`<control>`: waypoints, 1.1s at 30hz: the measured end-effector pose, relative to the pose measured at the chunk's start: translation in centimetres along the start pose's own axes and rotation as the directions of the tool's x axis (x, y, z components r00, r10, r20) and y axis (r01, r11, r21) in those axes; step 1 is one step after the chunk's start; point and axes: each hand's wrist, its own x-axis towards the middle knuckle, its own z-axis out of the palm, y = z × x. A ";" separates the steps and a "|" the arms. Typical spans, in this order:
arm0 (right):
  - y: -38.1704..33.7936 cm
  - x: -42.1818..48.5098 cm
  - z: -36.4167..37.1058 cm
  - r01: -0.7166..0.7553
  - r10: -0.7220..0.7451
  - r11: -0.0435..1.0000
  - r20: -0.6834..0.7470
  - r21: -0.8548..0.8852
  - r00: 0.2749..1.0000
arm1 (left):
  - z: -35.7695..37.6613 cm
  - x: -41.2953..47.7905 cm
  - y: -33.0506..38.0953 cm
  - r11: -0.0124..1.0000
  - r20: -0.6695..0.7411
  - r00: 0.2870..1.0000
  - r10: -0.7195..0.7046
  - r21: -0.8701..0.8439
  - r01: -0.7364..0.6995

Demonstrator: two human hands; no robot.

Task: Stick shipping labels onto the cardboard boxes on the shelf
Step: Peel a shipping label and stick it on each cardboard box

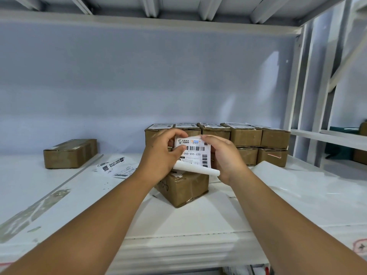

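Note:
A white shipping label with a barcode and printed code is held up between both hands at the centre of the head view. My left hand pinches its upper left corner. My right hand grips its right side, and the backing paper curls away along the bottom edge. Right below the label sits a small brown cardboard box on the white shelf. Behind the hands stand stacked cardboard boxes in two layers, the top ones bearing labels.
One long cardboard box lies at the left of the shelf. Loose printed labels lie between it and my left arm. A white sheet lies at the right. A metal shelf upright rises at the right.

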 end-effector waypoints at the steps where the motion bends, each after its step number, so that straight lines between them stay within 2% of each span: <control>1: 0.0 0.0 0.0 0.004 -0.004 1.000 0.006 -0.008 1.000 | 0.0 0.0 -0.1 0.999 -0.017 1.000 0.019 0.029 -0.018; 6: 0.1 -0.1 0.1 0.000 0.000 1.000 0.032 -0.009 0.999 | 0.1 0.2 -0.4 0.976 -0.082 0.992 0.094 0.203 -0.076; 11: -0.1 0.0 -0.3 0.022 -0.023 1.000 0.073 0.018 0.997 | -0.3 0.1 -0.6 0.914 -0.015 0.966 0.258 0.326 -0.239; 20: 0.0 -0.1 -0.1 0.011 -0.012 1.000 0.100 0.009 0.995 | -0.1 0.1 -0.5 0.897 -0.020 0.978 0.209 0.401 -0.183; 33: 0.1 -0.1 -0.2 0.021 -0.024 0.999 0.101 0.026 0.995 | -0.2 0.1 -0.5 0.918 -0.028 0.990 0.135 0.381 -0.114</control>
